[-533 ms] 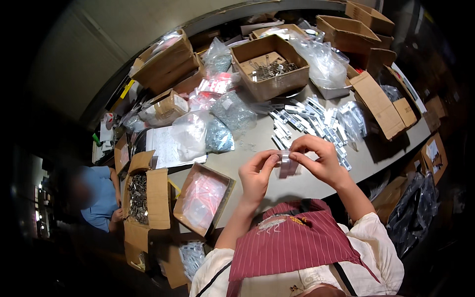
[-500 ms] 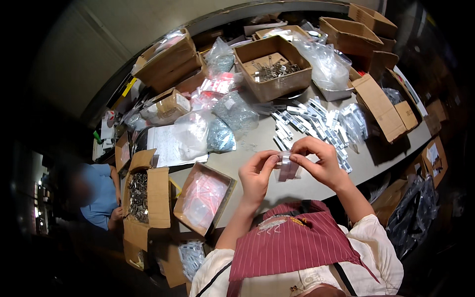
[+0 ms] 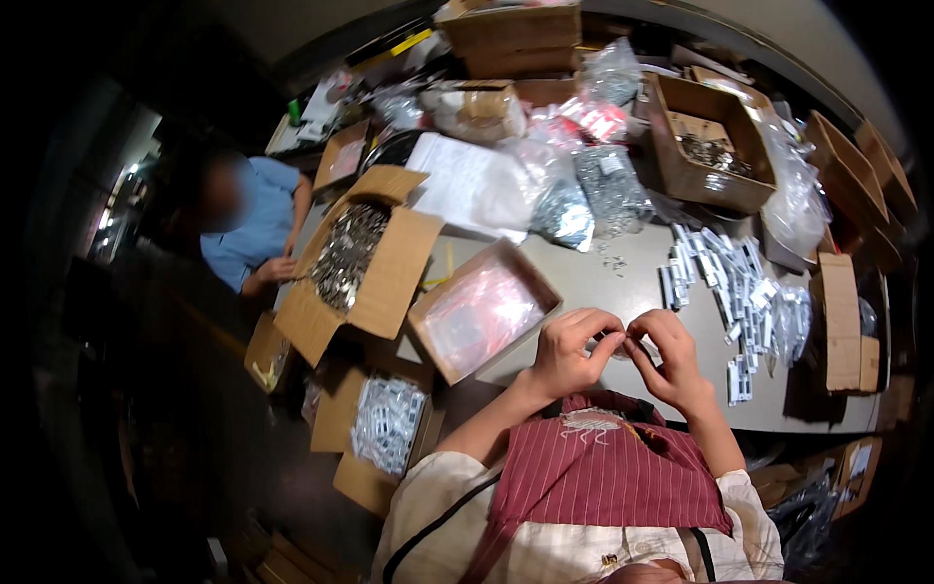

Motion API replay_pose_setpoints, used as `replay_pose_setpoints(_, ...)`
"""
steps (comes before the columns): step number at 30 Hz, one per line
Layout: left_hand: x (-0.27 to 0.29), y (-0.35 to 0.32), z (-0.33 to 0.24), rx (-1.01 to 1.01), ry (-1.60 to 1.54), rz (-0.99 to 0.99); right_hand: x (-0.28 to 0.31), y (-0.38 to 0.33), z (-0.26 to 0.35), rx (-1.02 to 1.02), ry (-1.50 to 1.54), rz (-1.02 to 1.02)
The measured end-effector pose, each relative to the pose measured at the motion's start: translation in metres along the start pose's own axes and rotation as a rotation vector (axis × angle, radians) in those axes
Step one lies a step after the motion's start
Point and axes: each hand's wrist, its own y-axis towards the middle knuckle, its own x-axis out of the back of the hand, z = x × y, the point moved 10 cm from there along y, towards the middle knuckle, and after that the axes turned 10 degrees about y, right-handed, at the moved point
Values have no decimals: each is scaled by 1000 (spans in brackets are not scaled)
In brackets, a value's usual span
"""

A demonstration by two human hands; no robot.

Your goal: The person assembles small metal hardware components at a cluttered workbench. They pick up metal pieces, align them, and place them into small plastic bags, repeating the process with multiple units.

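My left hand and my right hand meet over the near edge of the table, fingertips pinched together. Between them is a small clear plastic bag, mostly hidden by the fingers; its contents cannot be made out. Beyond my right hand, many slim white-and-grey pieces lie in a loose heap. To the left of my left hand stands an open carton of clear plastic bags with red edges.
A flapped carton of small metal parts stands left, near a person in a blue shirt. Below it, another box holds bagged pale pieces. Papers, filled bags and a carton of metal clips line the back.
My view has swung left, so the table's contents sit further right in the picture. Both hands still hold the small bag, with their fingertips closer together and less of it showing.
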Motion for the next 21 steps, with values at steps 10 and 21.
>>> replay_pose_setpoints(10,98,-81,52,217,89,-300,-116,45,43,357,4,305)
replay_pose_setpoints(21,177,-178,60,294,243,-579,-225,51,89,572,156,638)
